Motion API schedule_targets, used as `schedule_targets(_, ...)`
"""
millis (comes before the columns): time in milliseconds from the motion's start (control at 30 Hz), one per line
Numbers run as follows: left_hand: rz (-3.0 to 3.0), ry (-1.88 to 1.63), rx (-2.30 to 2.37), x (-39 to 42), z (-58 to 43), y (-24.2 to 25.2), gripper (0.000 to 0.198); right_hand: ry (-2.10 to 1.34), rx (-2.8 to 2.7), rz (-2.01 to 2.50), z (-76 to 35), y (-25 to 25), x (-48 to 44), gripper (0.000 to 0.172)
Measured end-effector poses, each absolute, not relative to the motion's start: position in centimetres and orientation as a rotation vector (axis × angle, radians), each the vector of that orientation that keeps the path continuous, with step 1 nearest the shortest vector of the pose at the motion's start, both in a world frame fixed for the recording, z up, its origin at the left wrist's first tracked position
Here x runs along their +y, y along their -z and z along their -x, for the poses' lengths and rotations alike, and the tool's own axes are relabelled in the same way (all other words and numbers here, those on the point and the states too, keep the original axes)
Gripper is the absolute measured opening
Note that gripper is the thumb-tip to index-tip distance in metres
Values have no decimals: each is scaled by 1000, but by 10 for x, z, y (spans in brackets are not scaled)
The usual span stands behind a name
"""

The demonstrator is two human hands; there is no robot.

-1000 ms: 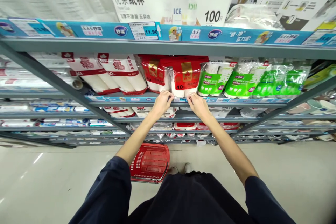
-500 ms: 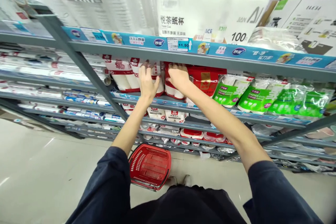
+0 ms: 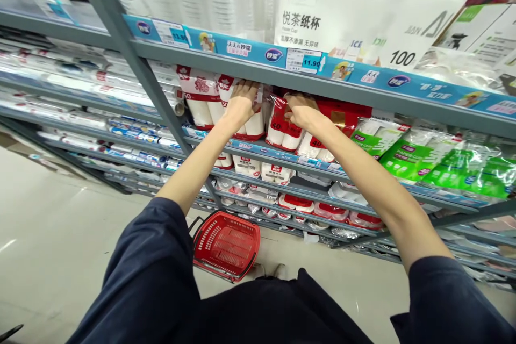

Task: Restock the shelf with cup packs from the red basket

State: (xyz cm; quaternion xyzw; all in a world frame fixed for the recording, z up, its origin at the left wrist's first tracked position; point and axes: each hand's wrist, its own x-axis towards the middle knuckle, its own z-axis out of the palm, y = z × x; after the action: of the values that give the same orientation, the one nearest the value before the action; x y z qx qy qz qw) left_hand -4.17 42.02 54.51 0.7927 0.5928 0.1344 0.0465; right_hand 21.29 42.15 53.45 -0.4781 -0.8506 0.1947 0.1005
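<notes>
Hands on cup packs: left hand [image 3: 241, 105] curls its fingers over the white pack [image 3: 255, 124], right hand [image 3: 302, 112] pinches the red pack [image 3: 282, 131] top. Level, gentle handling looks wise on this crowded shelf [image 3: 258, 147].

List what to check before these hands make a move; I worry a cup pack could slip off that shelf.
1. Left hand on white cup pack: ok, fingers curled over its top.
2. Right hand on red cup pack: ok, gripping its top.
3. Red cup pack's base on shelf lip: ok, resting there.
4. Clearance under upper shelf rail: cannot tell, knuckles sit close below.
5. Red basket on floor: ok, upright, open.
</notes>
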Motion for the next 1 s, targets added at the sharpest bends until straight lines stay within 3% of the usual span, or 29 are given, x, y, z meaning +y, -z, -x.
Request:
schedule_targets(500, -2479, -264, 1829, 424, 43, -555, 67, -526, -2552, 1238, -226, -536, 411, 61)
schedule_targets(667, -2452, -385, 1891, 400, 20, -578, 40, -398, -2496, 1143, -247, -552, 387, 78)
schedule_targets(800, -2585, -264, 1647, 375, -31, -582, 58, -401, -2408, 1155, -314, -542, 357, 74)
schedule_targets(900, -2613, -51, 1555, 375, -70, -570, 90, -376, -2367, 1355, -349, -523, 347, 94)
schedule_targets(1000, -2571, 165, 1589, 391, -89, -555, 94, -362, -2389, 1485, -354, -504, 348, 98)
